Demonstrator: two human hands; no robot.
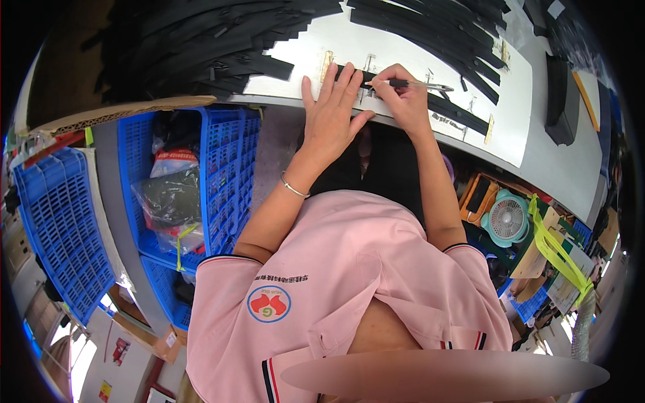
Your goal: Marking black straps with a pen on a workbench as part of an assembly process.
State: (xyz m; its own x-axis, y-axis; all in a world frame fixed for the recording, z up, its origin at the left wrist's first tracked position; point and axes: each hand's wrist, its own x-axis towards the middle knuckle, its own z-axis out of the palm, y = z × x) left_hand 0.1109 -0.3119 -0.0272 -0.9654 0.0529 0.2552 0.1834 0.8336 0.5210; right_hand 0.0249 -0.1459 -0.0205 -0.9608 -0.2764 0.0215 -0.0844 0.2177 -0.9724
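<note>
My left hand (329,111) lies flat, fingers outstretched, on the left part of a black fabric-like strip (457,112). This strip runs across a white board (514,101) near the table's front edge, passing under both hands. Beside it my right hand (406,102) pinches a black and silver pen (430,86), its tip pointing left toward the strip near my left fingertips. Pen marks and yellowish tape pieces (489,129) show on the board along the strip. What lies directly under my palms is hidden.
Many black strips (195,47) cover the table's far left, and more strips (430,33) lie at the far middle. Blue plastic crates (228,168) with bagged items stand below left. A turquoise fan (507,216) sits below right. A black block-like object (560,101) is at the right.
</note>
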